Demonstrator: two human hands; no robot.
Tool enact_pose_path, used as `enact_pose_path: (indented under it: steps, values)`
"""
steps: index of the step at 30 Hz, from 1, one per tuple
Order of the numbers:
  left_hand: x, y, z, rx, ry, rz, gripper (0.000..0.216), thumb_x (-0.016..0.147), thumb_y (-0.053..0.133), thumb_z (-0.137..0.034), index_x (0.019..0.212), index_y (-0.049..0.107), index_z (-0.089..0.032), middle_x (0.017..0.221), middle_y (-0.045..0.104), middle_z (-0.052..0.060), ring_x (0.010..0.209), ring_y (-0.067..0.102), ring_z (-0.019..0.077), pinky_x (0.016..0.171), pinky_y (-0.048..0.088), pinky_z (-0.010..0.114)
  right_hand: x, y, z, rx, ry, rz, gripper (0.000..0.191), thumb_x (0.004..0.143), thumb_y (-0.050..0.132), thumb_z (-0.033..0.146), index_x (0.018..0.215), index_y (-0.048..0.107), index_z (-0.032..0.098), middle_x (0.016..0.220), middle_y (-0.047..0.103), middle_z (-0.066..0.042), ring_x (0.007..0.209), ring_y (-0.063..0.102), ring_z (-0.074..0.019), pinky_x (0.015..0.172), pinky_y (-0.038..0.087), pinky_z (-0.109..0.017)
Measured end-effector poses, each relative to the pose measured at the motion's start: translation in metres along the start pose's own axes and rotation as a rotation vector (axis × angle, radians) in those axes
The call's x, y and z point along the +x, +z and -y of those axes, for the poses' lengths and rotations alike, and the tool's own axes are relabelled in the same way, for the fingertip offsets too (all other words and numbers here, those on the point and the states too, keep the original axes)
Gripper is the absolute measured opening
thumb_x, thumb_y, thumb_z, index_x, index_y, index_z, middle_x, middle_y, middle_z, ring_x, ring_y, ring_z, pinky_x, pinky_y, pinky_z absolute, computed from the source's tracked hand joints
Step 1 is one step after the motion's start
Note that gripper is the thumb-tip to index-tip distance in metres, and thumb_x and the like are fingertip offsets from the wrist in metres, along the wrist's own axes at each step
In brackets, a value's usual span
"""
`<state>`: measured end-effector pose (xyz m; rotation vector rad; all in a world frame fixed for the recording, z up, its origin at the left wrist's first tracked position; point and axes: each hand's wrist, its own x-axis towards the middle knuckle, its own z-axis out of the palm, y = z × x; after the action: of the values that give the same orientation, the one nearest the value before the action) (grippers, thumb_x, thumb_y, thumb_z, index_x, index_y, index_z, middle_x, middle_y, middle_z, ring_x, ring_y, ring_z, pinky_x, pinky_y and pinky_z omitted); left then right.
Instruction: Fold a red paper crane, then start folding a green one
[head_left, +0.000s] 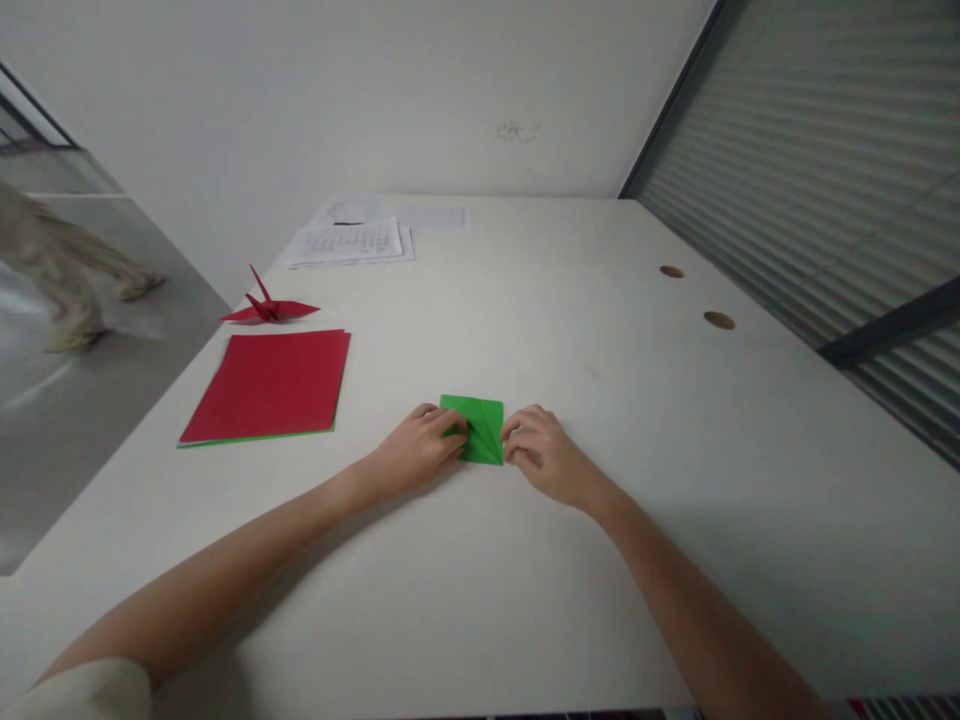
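Observation:
A small folded square of green origami paper [482, 432] lies on the white table in front of me, with crease lines running across it. My left hand [421, 444] is at its left side, fingers curled and pressed onto the paper. At the right edge, my right hand [546, 452] has its fingers bent and its fingertips touching the paper's side in a pinch. The fingers hide part of the left side of the square.
To the left lies a stack of red paper sheets [274, 385] with a green sheet beneath. Behind it stands a red paper crane [270, 308]. Printed papers [349, 242] lie at the table's far left. Two round brass-coloured discs [719, 320] are at the right, near the blinds [825, 170].

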<state>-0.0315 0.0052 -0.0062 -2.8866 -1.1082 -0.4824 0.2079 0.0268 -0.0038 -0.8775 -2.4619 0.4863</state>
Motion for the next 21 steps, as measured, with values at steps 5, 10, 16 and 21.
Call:
enact_pose_path:
  steps: [5,10,16,21]
  values:
    - [-0.002,0.003,0.005,-0.057,0.031,0.006,0.022,0.095,0.044,-0.018,0.107,0.062,-0.016,0.117,0.066,0.009,0.110,0.062,0.0194,0.110,0.033,0.045,-0.003,0.005,-0.006,-0.011,-0.056,0.048,0.046,0.084,0.045,0.001,0.116,0.066,0.027,0.125,0.062,-0.005,0.119,0.045,-0.0237,0.099,0.039,-0.047]
    - [-0.002,0.003,0.003,-0.125,0.050,0.027,0.026,0.096,0.042,-0.021,0.117,0.056,-0.017,0.134,0.056,0.011,0.132,0.044,0.0237,0.115,0.021,0.054,-0.005,0.009,-0.004,-0.110,0.005,0.101,0.029,0.089,0.054,0.017,0.114,0.067,0.027,0.104,0.064,-0.008,0.100,0.053,-0.0233,0.089,0.044,-0.044]
    - [-0.001,0.002,0.002,-0.209,0.186,0.049,0.030,0.092,0.043,-0.015,0.118,0.058,-0.014,0.126,0.060,0.013,0.122,0.052,0.0224,0.107,0.039,0.041,-0.005,0.017,-0.012,-0.031,0.149,-0.049,0.036,0.085,0.064,0.028,0.121,0.062,0.022,0.106,0.056,-0.010,0.098,0.054,-0.0251,0.091,0.047,-0.046]
    - [-0.003,0.000,-0.005,-0.170,0.252,0.081,0.034,0.091,0.045,-0.022,0.123,0.056,-0.017,0.131,0.057,0.013,0.127,0.049,0.0244,0.112,0.031,0.048,-0.006,0.023,-0.022,0.100,0.229,-0.089,0.035,0.084,0.063,0.025,0.119,0.062,0.021,0.107,0.053,-0.010,0.100,0.055,-0.0240,0.093,0.048,-0.043]
